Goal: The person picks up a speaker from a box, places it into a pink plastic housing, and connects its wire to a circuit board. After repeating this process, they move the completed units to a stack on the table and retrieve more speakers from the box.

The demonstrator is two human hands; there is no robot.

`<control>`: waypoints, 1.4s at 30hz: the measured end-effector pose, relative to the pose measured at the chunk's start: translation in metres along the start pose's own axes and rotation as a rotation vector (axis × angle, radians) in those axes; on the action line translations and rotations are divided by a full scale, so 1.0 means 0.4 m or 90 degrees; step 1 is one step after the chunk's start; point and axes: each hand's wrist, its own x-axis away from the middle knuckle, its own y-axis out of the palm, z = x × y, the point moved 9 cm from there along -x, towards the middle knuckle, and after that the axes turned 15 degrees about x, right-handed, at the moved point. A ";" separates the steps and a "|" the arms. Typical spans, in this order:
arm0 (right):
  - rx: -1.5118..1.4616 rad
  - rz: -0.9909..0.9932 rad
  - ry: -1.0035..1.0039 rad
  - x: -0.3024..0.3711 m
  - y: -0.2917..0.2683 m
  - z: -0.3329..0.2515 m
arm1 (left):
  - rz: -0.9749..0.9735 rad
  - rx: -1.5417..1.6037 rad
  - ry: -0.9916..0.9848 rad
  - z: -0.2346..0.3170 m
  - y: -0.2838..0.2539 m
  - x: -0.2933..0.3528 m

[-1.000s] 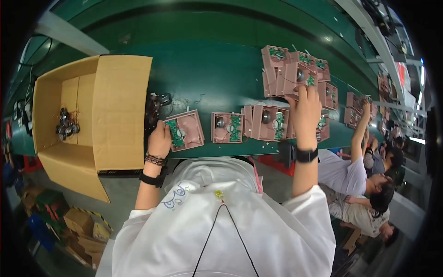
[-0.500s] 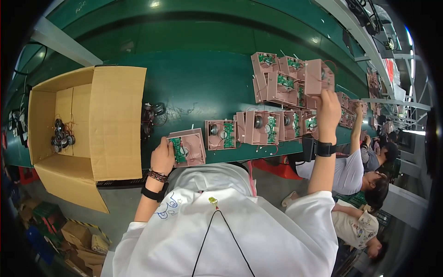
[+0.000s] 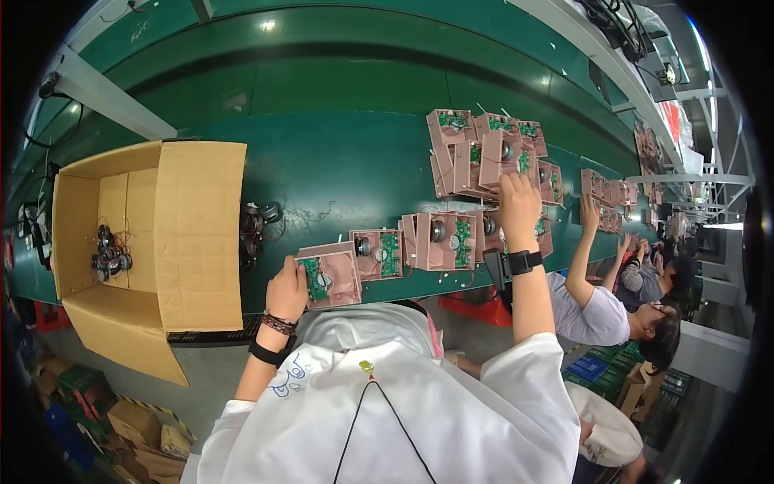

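Observation:
With my left hand (image 3: 287,292), closed on its left edge, I hold an open pink housing (image 3: 343,270) at the table's near edge. A green circuit board and a round white part show inside it; no speaker is visible there. My right hand (image 3: 520,206) grips the near wall of another pink housing (image 3: 493,165), which has a black round speaker and a board in it. That one sits on or just above a stack of similar housings (image 3: 451,129); contact is hard to tell. Between my hands stand a housing with a speaker (image 3: 376,256) and an overlapping row (image 3: 447,242).
At left an open cardboard box (image 3: 201,242) contains several wired speakers (image 3: 110,254). More black speakers (image 3: 260,230) lie beside its flap on the green table (image 3: 322,153). Co-workers (image 3: 592,302) sit along the right, near further pink housings (image 3: 601,189).
My right hand has moved left with its housing, bringing it over the stack and turning its open side into view. My left hand keeps its housing in nearly the same place. The view has shifted slightly.

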 end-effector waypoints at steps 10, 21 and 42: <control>0.094 0.064 0.084 0.050 -0.071 0.151 | -0.004 -0.017 0.023 0.022 0.019 -0.032; 0.100 0.094 0.106 0.225 -0.130 0.395 | -0.044 -0.023 0.062 0.086 0.064 -0.045; 0.015 -0.121 0.215 0.467 0.069 0.411 | -0.107 -0.095 0.020 0.144 0.153 -0.085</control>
